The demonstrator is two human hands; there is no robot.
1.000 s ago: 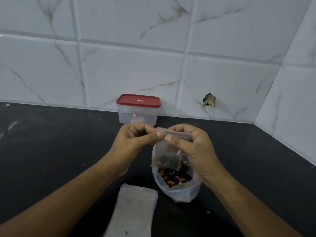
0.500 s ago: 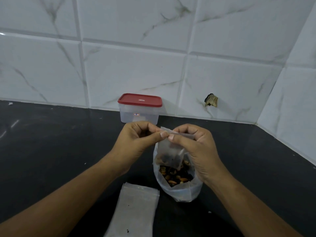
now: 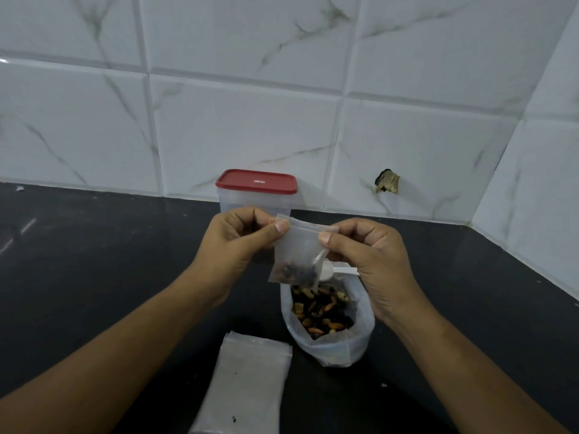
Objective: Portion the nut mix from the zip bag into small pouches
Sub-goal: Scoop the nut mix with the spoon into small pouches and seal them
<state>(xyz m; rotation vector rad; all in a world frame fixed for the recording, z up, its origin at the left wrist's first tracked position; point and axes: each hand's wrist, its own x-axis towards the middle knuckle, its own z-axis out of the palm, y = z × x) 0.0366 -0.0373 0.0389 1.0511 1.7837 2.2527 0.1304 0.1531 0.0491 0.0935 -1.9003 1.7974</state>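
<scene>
while both hands pinch the small pouch (image 3: 297, 255) over the zip bag (image 3: 329, 333), left hand (image 3: 241, 242) and right hand (image 3: 366, 261) have spread apart since earlier, stretching its top.

The black bench (image 3: 94, 277) carries an open zip bag (image 3: 329, 349) of nut mix, a flat empty pouch (image 3: 247, 389) beside it, and a red-lidded container (image 3: 255, 192) at the wall

Home kitchen: marble-look wall tiles (image 3: 244, 126), black counter (image 3: 94, 261), food container (image 3: 257, 195).
</scene>
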